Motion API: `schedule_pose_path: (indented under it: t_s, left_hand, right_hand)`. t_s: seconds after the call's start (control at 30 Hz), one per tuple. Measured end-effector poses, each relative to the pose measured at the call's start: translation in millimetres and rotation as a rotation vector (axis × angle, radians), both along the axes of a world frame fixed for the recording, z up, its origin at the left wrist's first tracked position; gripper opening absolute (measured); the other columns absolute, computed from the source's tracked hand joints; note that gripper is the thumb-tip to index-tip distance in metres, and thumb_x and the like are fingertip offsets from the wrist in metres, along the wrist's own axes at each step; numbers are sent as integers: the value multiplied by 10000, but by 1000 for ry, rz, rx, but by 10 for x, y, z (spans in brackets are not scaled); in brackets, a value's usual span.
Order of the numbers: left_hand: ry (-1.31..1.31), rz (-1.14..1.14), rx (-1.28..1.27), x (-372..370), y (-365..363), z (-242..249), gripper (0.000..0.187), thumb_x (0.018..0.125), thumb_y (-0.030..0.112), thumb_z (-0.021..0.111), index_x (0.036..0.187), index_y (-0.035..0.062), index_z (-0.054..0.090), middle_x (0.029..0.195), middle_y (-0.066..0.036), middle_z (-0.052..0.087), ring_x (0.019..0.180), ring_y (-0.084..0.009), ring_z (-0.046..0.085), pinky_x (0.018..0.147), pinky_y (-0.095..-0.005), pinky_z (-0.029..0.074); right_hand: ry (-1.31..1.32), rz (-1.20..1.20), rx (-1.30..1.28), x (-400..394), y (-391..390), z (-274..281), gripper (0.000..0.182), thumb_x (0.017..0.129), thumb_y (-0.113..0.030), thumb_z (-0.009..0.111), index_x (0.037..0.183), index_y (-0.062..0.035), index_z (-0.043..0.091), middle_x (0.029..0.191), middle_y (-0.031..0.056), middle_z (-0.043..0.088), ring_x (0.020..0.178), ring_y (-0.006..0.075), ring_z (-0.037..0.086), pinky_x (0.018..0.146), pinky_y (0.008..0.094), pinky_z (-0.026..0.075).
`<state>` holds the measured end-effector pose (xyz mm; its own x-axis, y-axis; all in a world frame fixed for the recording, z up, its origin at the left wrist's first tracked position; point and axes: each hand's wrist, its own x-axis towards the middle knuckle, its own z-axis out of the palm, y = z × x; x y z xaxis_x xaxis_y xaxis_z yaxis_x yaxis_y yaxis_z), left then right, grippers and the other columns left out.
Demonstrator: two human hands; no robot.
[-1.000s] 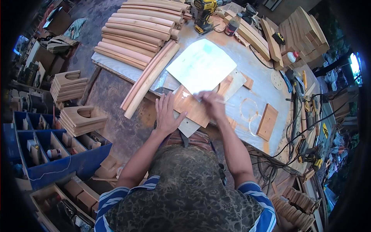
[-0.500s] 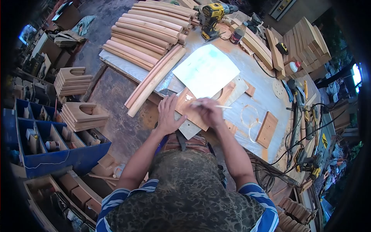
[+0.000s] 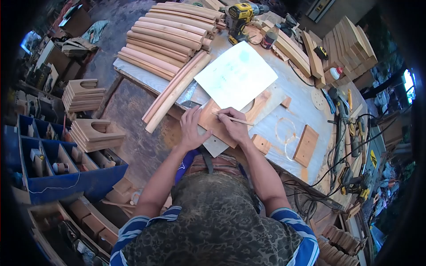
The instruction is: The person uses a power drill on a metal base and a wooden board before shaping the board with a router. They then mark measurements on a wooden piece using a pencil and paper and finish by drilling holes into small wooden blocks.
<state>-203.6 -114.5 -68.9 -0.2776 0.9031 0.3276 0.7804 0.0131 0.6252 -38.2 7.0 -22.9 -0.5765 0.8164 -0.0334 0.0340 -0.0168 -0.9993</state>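
Note:
My right hand (image 3: pixel 235 127) is closed around a thin light-coloured pencil (image 3: pixel 239 120), whose tip touches a flat brown wooden board (image 3: pixel 211 116). Spread along that board's left edge is my left hand (image 3: pixel 192 129), thumb on the wood. Beneath the board a grey metal plate (image 3: pixel 215 146) with small holes sticks out at the front. A white sheet of paper (image 3: pixel 237 76) covers the upper part of the board. Right of my right hand lie a small wooden block (image 3: pixel 261 144) and a larger rectangular wooden piece (image 3: pixel 306 146).
Rounded wooden rods (image 3: pixel 166 40) are stacked at the back left beside a yellow drill (image 3: pixel 239 17). Cables and tools (image 3: pixel 346 133) line the right edge. Stacked boards (image 3: pixel 348 48) stand at the back right. A blue divided box (image 3: pixel 75 177) is at the left.
My right hand has moved slightly left and the pencil tip now rests on the board. The paper has shifted a little, and my left hand remains on the board's edge.

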Motion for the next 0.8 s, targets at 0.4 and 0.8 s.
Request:
schedule_pose_path:
  t_s: [0.4, 0.8]
  left_hand:
    - [30, 162, -136, 535, -222, 96, 1168, 792, 633, 773, 1565, -64, 242, 1616, -322, 220, 1511, -492, 160, 1197, -667, 111]
    - [59, 101, -183, 341, 56, 179, 1153, 805, 588, 780, 1572, -73, 228, 1635, -349, 164, 1533, -518, 117, 1208, -687, 56]
  right_hand:
    - [-132, 150, -92, 296, 424, 73, 150, 926, -138, 689, 982, 0, 709, 882, 62, 746, 824, 126, 683, 761, 283, 544]
    - [-238, 65, 51, 508, 310, 153, 163, 912, -167, 705, 977, -17, 707, 833, 36, 701, 783, 99, 622, 704, 272, 502]
